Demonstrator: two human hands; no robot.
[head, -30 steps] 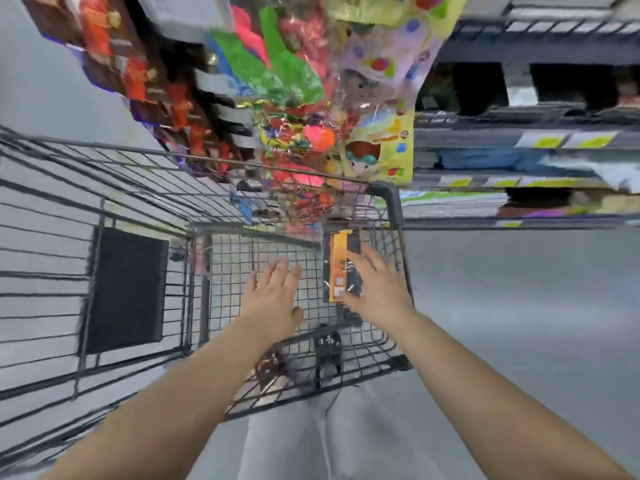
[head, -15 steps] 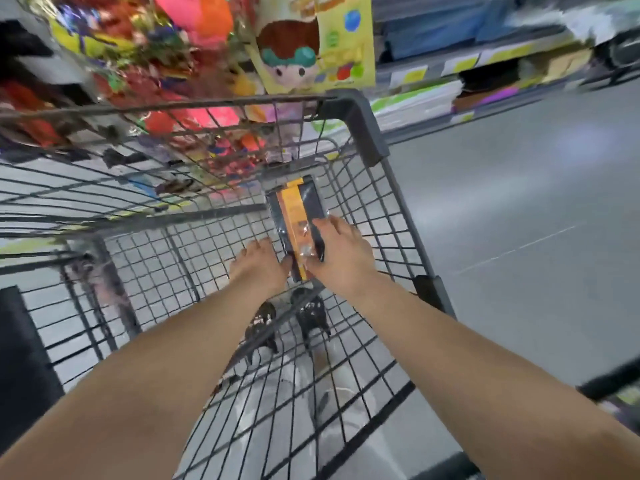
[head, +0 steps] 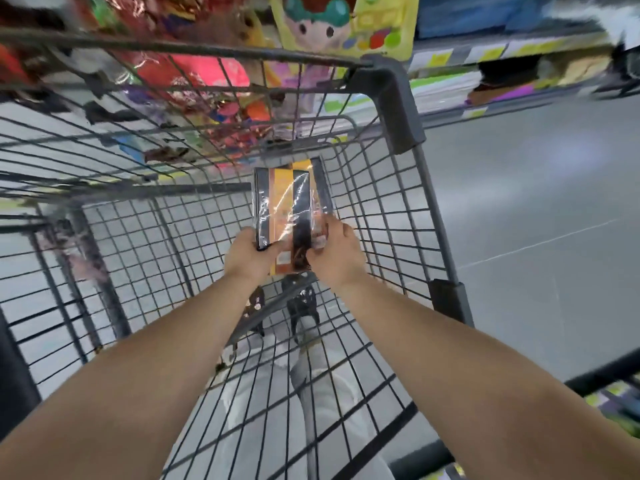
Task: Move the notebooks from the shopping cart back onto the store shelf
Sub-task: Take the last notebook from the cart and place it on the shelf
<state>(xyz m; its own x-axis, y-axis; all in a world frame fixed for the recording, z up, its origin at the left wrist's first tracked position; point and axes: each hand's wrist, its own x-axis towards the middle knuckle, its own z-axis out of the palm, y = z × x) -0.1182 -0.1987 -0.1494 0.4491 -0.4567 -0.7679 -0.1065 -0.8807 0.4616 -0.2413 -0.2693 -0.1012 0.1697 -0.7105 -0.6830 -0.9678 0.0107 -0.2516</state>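
A shrink-wrapped pack of notebooks, black with an orange band, stands inside the grey wire shopping cart near its front right corner. My left hand grips the pack's lower left corner. My right hand grips its lower right edge. Both arms reach down into the basket. The store shelf with yellow price labels runs along the top right, blurred.
Colourful packaged toys and foil items hang beyond the cart's far wall. A black panel sits on the cart's left side. Grey aisle floor lies right of the cart. My shoes show through the mesh.
My left hand closed in from the basket floor onto the pack's left corner. Both hands now hold the pack, raised slightly and nearer to me. The view tilted down and closer.
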